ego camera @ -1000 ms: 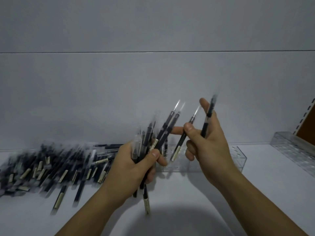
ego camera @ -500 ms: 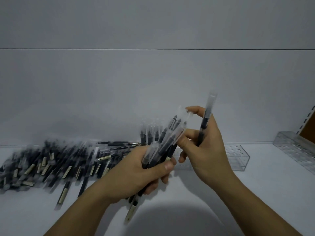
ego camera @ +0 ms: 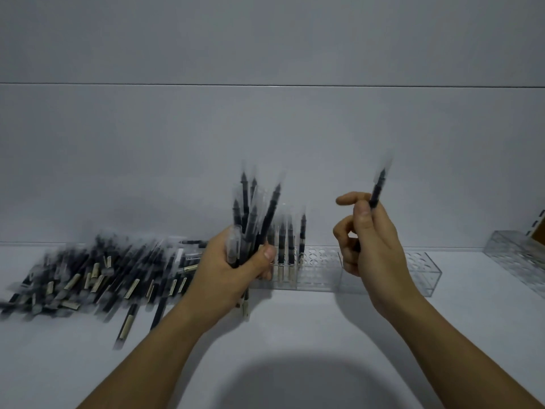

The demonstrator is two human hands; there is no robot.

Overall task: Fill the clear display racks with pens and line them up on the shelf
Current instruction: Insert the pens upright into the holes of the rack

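We are at the filling step, and it is only at its beginning. Our left hand (ego camera: 236,270) is closed in a fist around a bundle of pens (ego camera: 250,219), which stand up out of the hand like a fan, with their clear caps on top. Our right hand (ego camera: 368,240) holds a single pen (ego camera: 376,193) between the thumb and the fingers, tip end up and a little tilted, above the middle of the clear rack (ego camera: 368,276).

This rack lies along the back of the white shelf (ego camera: 295,335), just in front of the wall. At its left end, just behind our left hand, a few pens (ego camera: 290,246) already stand upright in the holes. The other holes to the right look empty. A second clear rack (ego camera: 519,261) lies at the far right of the shelf, well apart from the first one; we see no pens in it. At the left a big loose pile of pens (ego camera: 103,273) lies flat on the shelf, so much stock is waiting.

For the next move, we judge that the single pen must come down to a free hole beside the standing ones. It must be made upright first, because a tilted pen will catch on the edge of the hole. The holes are close together, so the hand should not knock the pens that already stand. The picture is blurred, so we cannot tell exactly how many pens are in the rack.
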